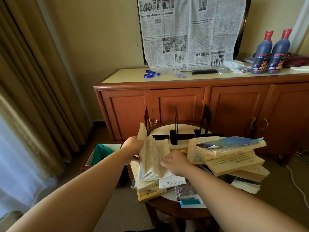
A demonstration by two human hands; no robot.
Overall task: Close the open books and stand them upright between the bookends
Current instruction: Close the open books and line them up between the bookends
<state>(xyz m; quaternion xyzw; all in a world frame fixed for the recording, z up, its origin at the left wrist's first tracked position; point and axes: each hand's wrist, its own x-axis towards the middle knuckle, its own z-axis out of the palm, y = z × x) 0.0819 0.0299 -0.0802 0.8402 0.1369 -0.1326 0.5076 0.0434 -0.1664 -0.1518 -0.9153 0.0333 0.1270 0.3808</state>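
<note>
Head view: an open book [154,158] was gripped at its left pages by the left hand [133,149], while the right hand [178,162] was pressed flat on its right page. Beyond both hands, three bookends [177,131] were seen empty. Left of the left hand, a bin [93,158] was lined with a green bag [102,152].

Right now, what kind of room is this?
Probably a hotel room or bedroom: long curtains, a wooden cabinet with a TV remote on top, and a small round table heaped with books.
</note>
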